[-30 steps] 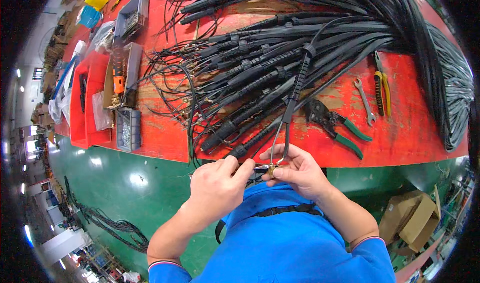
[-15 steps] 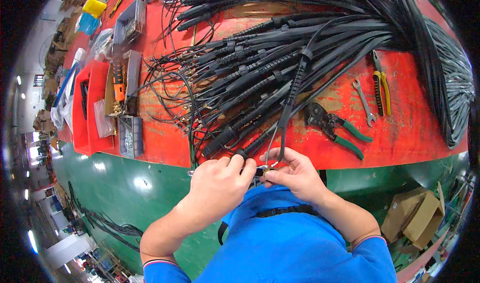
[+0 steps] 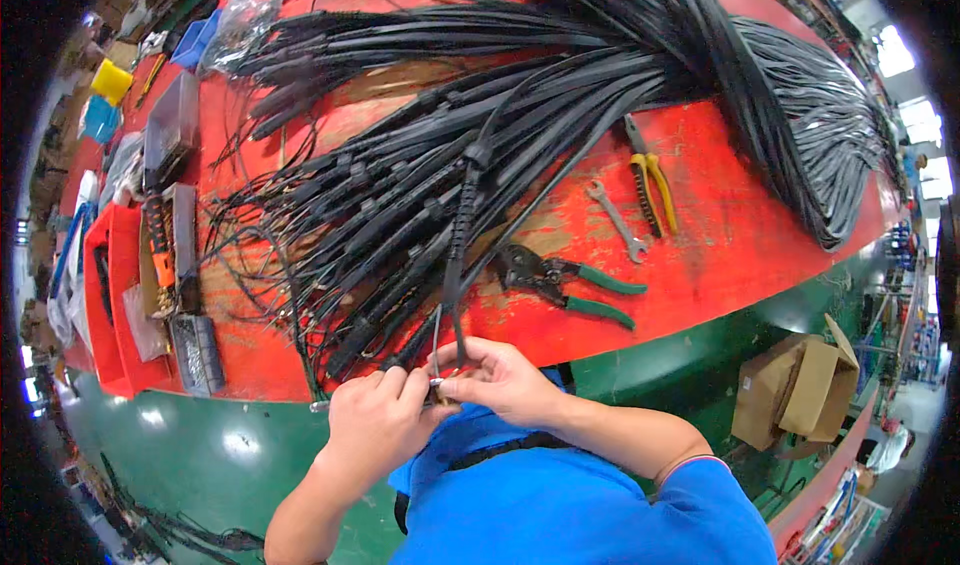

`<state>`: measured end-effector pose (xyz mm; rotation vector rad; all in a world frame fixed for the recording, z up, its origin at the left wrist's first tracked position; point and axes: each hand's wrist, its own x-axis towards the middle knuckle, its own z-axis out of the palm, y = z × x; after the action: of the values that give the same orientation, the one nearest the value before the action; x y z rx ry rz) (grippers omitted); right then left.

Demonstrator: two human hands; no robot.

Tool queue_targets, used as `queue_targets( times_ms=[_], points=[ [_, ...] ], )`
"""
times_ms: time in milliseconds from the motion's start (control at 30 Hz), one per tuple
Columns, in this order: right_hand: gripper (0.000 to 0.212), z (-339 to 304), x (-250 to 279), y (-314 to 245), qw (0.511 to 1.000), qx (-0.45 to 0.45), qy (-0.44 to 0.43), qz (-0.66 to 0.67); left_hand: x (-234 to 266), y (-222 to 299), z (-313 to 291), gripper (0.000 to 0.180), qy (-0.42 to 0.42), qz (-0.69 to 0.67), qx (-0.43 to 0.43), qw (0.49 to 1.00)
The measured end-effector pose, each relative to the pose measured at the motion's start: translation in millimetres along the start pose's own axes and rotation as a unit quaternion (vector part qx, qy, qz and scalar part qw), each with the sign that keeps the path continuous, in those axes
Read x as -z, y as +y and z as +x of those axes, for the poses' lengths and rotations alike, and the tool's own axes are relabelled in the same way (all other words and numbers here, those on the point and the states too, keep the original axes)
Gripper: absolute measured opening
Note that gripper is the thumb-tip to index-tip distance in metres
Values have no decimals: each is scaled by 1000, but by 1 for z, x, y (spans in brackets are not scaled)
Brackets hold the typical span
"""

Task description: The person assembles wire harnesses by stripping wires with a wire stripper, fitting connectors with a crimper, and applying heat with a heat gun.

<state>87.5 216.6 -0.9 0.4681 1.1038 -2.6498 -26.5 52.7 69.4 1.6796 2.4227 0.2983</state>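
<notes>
My left hand point(image 3: 375, 410) is closed around a slim tool, mostly hidden, whose silvery end point(image 3: 319, 406) sticks out to the left of the fist. Close against it, my right hand point(image 3: 505, 383) pinches the stripped end of a black cable point(image 3: 461, 325) between thumb and fingers. A small metal fitting seems to sit at the fingertips, too small to make out. This cable runs up from the hands through a ribbed black sleeve point(image 3: 463, 220) into the bundle. Both hands are just off the table's front edge, before my blue shirt.
Many black cables point(image 3: 400, 180) cover the red table point(image 3: 700, 255). Green-handled cutters point(image 3: 565, 285), a wrench point(image 3: 617, 222) and yellow-handled pliers point(image 3: 652, 180) lie to the right. A red bin point(image 3: 112, 305) and small grey trays point(image 3: 196, 355) stand left. A cardboard box point(image 3: 790, 390) sits lower right.
The whole view has turned, so the table and hands appear further left and lower. My hands have come closer together, and the dark part of the tool between them is now mostly covered.
</notes>
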Motion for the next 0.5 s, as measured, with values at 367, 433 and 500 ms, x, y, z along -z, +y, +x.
queue_targets(
  times_ms=[367,433,500],
  points=[
    [40,-29,117,-114,564,242,303,-729,6,-12,2,41,27,-36,-13,999],
    [48,-28,145,-131,517,157,318,-779,6,-14,2,41,20,-48,-25,998],
    [39,-24,164,-136,450,121,336,-819,5,-15,2,41,22,-44,-30,998]
  ],
)
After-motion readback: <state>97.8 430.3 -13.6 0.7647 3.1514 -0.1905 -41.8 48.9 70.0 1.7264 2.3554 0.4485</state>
